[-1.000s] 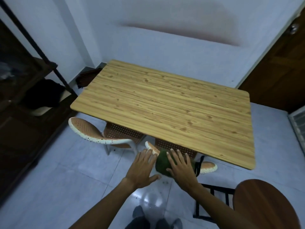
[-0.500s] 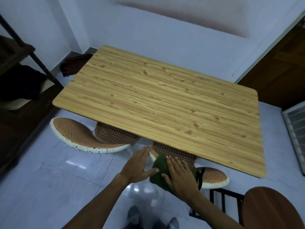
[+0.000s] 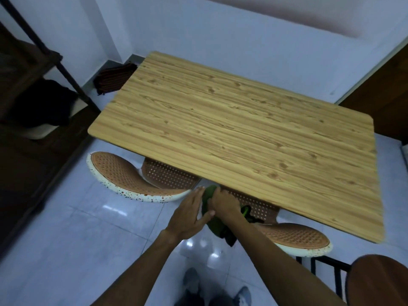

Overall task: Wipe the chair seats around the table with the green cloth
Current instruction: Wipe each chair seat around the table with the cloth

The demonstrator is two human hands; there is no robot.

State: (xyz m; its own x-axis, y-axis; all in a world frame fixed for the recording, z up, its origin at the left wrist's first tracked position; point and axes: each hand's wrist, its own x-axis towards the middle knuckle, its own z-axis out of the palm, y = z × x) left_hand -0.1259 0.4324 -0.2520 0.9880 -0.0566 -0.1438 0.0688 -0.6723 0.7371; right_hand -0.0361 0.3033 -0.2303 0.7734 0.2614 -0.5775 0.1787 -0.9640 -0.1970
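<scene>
Pressing green cloth (image 3: 208, 196) on chair (image 3: 262, 209) w/ both hands, right (image 3: 224, 202), left (image 3: 189, 212).

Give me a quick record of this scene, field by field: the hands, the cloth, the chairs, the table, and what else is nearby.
left hand: flat, fingers extended, thumb touching the green cloth
right hand: pressed on top of the cloth
green cloth: bunched on the back of the near chair
near chair: perforated orange with speckled white rim, seat tucked under the table
second chair: same style, to the left, seat tucked under
table: light wood-grain top
round brown stool: lower right corner
dark shelving: left wall
</scene>
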